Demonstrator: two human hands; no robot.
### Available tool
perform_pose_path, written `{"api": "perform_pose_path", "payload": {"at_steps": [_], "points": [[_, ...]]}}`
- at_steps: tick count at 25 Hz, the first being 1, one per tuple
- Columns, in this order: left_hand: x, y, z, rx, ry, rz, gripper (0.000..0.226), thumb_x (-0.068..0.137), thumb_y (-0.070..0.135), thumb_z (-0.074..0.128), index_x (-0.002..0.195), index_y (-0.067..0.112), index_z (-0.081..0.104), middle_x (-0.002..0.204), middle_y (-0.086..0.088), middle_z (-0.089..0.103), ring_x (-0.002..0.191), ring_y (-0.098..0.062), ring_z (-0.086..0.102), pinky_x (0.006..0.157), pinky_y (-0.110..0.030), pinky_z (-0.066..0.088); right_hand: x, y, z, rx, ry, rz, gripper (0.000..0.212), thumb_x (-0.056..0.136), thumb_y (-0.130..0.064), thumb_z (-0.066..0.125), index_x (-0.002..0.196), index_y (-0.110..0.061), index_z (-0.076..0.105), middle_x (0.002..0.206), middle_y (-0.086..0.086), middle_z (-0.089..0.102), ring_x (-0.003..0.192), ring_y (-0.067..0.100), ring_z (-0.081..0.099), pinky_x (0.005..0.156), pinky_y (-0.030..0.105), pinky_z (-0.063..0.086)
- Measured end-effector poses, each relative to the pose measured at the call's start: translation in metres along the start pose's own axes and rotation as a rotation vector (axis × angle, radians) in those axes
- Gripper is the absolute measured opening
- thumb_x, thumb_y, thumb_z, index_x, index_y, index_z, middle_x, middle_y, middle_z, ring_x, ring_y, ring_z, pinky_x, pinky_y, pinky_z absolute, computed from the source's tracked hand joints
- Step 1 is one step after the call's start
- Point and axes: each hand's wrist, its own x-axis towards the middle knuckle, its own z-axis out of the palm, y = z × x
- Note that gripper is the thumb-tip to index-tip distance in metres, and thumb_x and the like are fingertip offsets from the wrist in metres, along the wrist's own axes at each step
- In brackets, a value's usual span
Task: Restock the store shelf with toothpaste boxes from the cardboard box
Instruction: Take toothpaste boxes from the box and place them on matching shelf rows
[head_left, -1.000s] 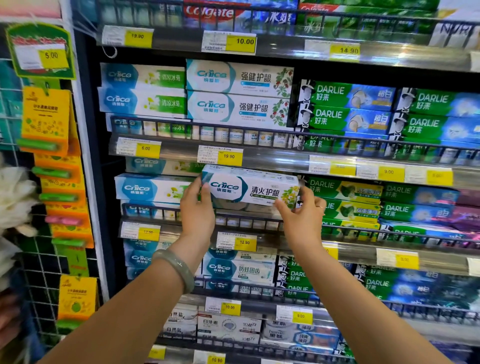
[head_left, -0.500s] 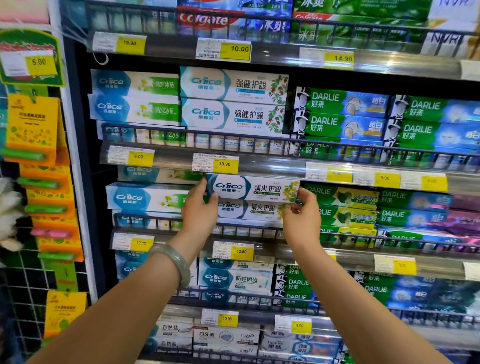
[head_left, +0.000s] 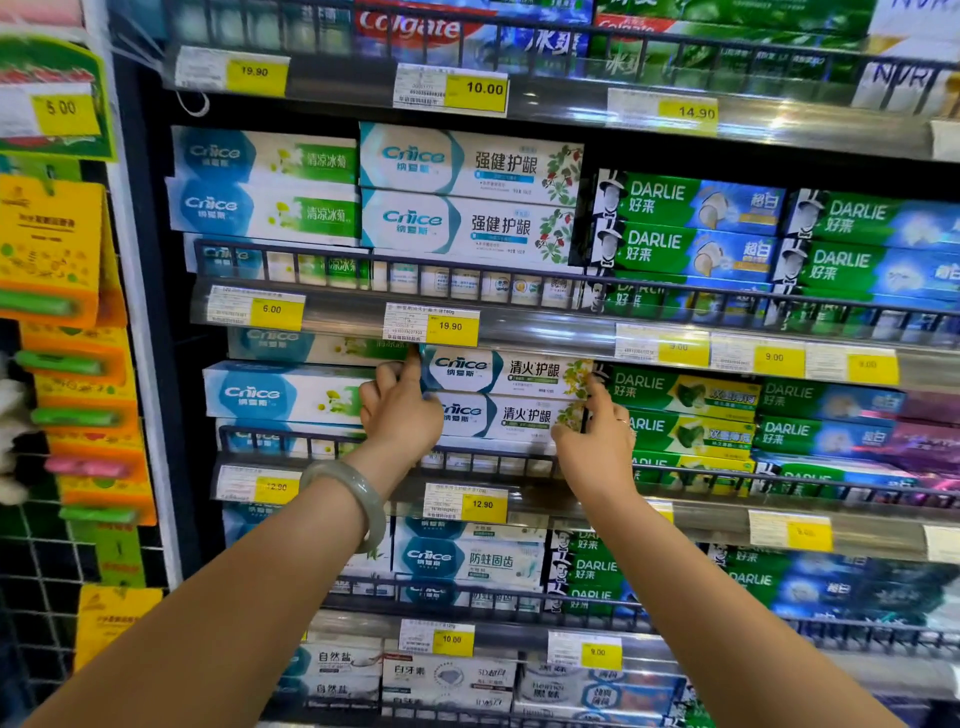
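Facing the store shelf (head_left: 545, 332), we see its tiers run above, below and to both sides of our hands. Each tier is fronted by a dark wire rail and filled with stacked toothpaste cartons. Right of the right hand lie green Darlie boxes (head_left: 685, 397), stacked several high. Left of the left hand lie white-and-teal Cnice boxes (head_left: 280, 395), and more of them sit on the tier above both hands.

Between the hands is the toothpaste box (head_left: 511, 370), a white Cnice carton lying flat with its long face toward us. It rests on a matching lower box (head_left: 501, 415) in the same tier, just under the shelf edge above.

Our left hand (head_left: 400, 415) is at its left end. The index finger points straight up along that end, the thumb lies over the front where the two cartons meet, and the other fingers are curled, so the hand pinches the carton's end. Our right hand (head_left: 592, 441) is at the right end, its index finger raised against the carton's corner and its thumb resting on the front of the lower box. Whether it grips or only touches, we cannot tell.

A pale bracelet (head_left: 358, 493) circles the left wrist. Just above the left index fingertip hangs a yellow price tag (head_left: 451, 326) reading 19.90. Below, between the wrists, another tag (head_left: 482, 504) reads 12.90.
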Motion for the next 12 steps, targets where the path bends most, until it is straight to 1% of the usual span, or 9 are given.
{"api": "perform_pose_path", "payload": {"at_steps": [4, 7, 9, 10, 11, 12], "points": [[0.003, 0.003, 0.001, 0.003, -0.039, -0.006, 0.068, 0.090, 0.011, 0.043, 0.149, 0.027, 0.015, 0.141, -0.011, 0.026, 0.128, -0.032, 0.025, 0.108, -0.036, 0.023, 0.003, -0.001, -0.001, -0.034, -0.011, 0.017, 0.069, 0.089, -0.019, 0.057, 0.149, -0.029, 0.024, 0.148, 0.006, 0.030, 0.135, 0.029, 0.027, 0.107, 0.048, 0.035], [0.002, 0.006, 0.001, 0.003, -0.030, -0.010, 0.069, 0.087, 0.009, 0.045, 0.149, 0.023, 0.017, 0.140, -0.013, 0.027, 0.128, -0.033, 0.026, 0.108, -0.036, 0.023, 0.003, -0.002, -0.002, -0.038, -0.021, 0.018, 0.068, 0.089, -0.018, 0.057, 0.148, -0.029, 0.026, 0.148, 0.006, 0.030, 0.135, 0.030, 0.026, 0.107, 0.050, 0.035], [-0.001, 0.006, 0.003, -0.043, 0.024, -0.016, 0.069, 0.086, 0.011, 0.049, 0.148, 0.017, 0.020, 0.140, -0.014, 0.028, 0.129, -0.033, 0.026, 0.110, -0.037, 0.023, 0.003, -0.001, -0.003, -0.020, -0.012, 0.006, 0.065, 0.089, -0.017, 0.057, 0.147, -0.030, 0.029, 0.147, 0.006, 0.030, 0.133, 0.031, 0.030, 0.106, 0.049, 0.037], [-0.004, 0.005, 0.005, -0.097, 0.088, -0.020, 0.069, 0.085, 0.011, 0.052, 0.147, 0.014, 0.021, 0.140, -0.014, 0.029, 0.129, -0.033, 0.027, 0.110, -0.038, 0.024, 0.001, 0.000, -0.004, 0.014, -0.005, 0.002, 0.063, 0.089, -0.015, 0.057, 0.145, -0.030, 0.032, 0.146, 0.006, 0.031, 0.128, 0.030, 0.037, 0.103, 0.048, 0.041], [-0.010, 0.004, 0.008, -0.171, 0.171, -0.018, 0.067, 0.083, 0.009, 0.054, 0.145, 0.010, 0.026, 0.138, -0.015, 0.032, 0.129, -0.034, 0.029, 0.110, -0.039, 0.026, -0.001, 0.003, -0.006, 0.060, 0.002, -0.001, 0.060, 0.089, -0.013, 0.056, 0.143, -0.030, 0.035, 0.143, 0.006, 0.034, 0.118, 0.027, 0.047, 0.095, 0.045, 0.047], [-0.017, 0.002, 0.014, -0.260, 0.254, -0.008, 0.062, 0.082, 0.005, 0.055, 0.139, 0.007, 0.033, 0.134, -0.016, 0.036, 0.127, -0.034, 0.032, 0.108, -0.040, 0.029, -0.006, 0.008, -0.009, 0.099, 0.013, -0.006, 0.057, 0.090, -0.011, 0.055, 0.142, -0.028, 0.038, 0.139, 0.005, 0.036, 0.102, 0.022, 0.055, 0.082, 0.037, 0.053]]}}
